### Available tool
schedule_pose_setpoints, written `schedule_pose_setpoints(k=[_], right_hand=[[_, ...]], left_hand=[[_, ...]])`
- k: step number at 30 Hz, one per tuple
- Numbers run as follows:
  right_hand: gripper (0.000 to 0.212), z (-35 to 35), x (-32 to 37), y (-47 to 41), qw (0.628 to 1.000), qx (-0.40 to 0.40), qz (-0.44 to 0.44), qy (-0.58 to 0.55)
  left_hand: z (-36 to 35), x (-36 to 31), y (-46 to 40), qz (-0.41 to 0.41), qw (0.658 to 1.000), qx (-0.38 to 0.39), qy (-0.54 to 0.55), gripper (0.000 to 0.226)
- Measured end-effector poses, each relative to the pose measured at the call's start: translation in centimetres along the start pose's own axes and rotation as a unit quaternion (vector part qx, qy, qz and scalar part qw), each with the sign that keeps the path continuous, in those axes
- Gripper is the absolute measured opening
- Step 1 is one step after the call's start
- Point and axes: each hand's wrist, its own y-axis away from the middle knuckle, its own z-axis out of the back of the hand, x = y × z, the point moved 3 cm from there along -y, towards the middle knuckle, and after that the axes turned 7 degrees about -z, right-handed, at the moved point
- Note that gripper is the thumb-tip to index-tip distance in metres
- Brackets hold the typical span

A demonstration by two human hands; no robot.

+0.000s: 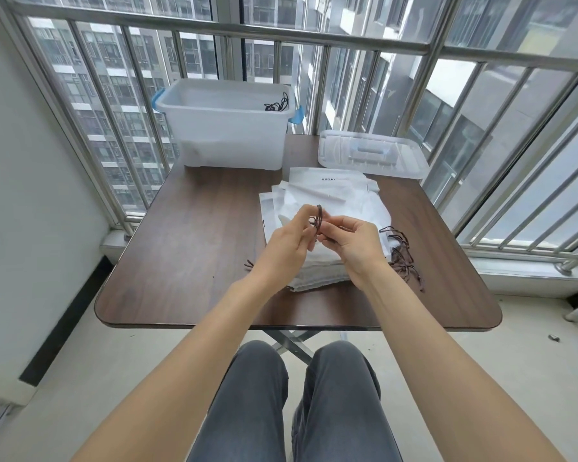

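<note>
Two hands work one dark cord loop [319, 215]. It is thin, dark brown and wound into a small ring that stands upright between the fingertips. The left hand [286, 248] pinches it from the left with curled fingers. The right hand [354, 243] pinches it from the right between thumb and forefinger, its other fingers loosely bent.

The loop is held in the air above the stack of white pouches [347, 205], which lies right of the middle of the table [187, 235], a dark wood-grain top with rounded corners.

Fingers hide the loop's lower part. The number of turns and any knot are too small to tell.

A pile of dark cords [402, 251] sits at the right edge, just beside the stack and partly behind the right wrist. A short cord end [248, 264] pokes out by the left wrist; the rest of it is covered.

A cloudy plastic bin [227, 128] with blue handles stands at the far edge, left of middle. A few bin cords [277, 103] show at its far right inner corner, and its floor is hard to read. A clear lid [371, 153] lies flat at the far right corner. The print on the top pouch is upside down and only partly legible.
</note>
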Motion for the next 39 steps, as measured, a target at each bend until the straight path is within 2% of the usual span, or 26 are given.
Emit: schedule_pose_setpoints(k=[2, 7, 10, 12, 14, 16, 20, 23, 27, 30, 33, 36, 39], right_hand=[[0.013, 0.0, -0.1, -0.1, 1.0, 0.002, 0.004, 0.018], [0.026, -0.2, 0.1, 0.6, 0.996, 0.071, 0.013, 0.055], [0.025, -0.7, 0.4, 0.9, 0.991, 0.111, 0.014, 0.077], [0.023, -0.7, 0.2, 0.6, 0.988, 0.076, 0.029, 0.131], [0.023, -0.5, 0.2, 0.3, 0.99, 0.003, 0.035, 0.136], [0.021, -0.4, 0.1, 0.1, 0.997, -0.035, 0.007, 0.07], [0.015, -0.4, -0.2, -0.2, 0.984, -0.008, -0.069, -0.164], [0.016, 0.0, -0.3, -0.1, 0.978, 0.045, -0.079, -0.188], [0.017, 0.5, 0.5, -0.1, 0.991, 0.099, -0.027, -0.089], [0.013, 0.5, 1.3, -0.2, 0.994, 0.096, 0.027, 0.033], [0.009, 0.7, 2.3, -0.1, 0.983, 0.074, 0.08, 0.146], [0.017, 1.0, 2.8, 0.0, 0.972, 0.067, 0.099, 0.202], [0.02, 0.9, 2.6, 0.2, 0.973, 0.074, 0.109, 0.192]], left_hand=[[0.0, -0.1, -0.1, 0.006, 1.0, -0.007, -0.003, 0.012], [0.3, 0.4, -0.8, 0.054, 0.998, 0.001, -0.028, 0.019], [0.4, 0.4, -0.9, 0.067, 0.996, 0.014, -0.052, 0.019], [0.2, 0.1, -0.9, 0.064, 0.996, 0.018, -0.06, 0.019], [0.1, 0.0, -0.9, 0.054, 0.997, 0.009, -0.052, 0.023], [0.2, 0.1, -0.9, 0.063, 0.998, -0.005, -0.012, 0.027], [0.6, 0.8, -0.7, 0.121, 0.982, -0.025, 0.139, 0.034], [0.9, 0.8, -0.7, 0.144, 0.972, -0.047, 0.177, 0.034], [1.1, 0.9, -0.6, 0.201, 0.942, -0.121, 0.239, 0.034], [0.7, 1.3, -0.4, 0.24, 0.916, -0.166, 0.276, 0.035], [0.8, 1.3, -0.4, 0.245, 0.906, -0.195, 0.284, 0.038], [1.3, 1.2, -0.4, 0.229, 0.916, -0.188, 0.27, 0.041], [1.6, 1.1, -0.6, 0.206, 0.941, -0.156, 0.218, 0.039]])
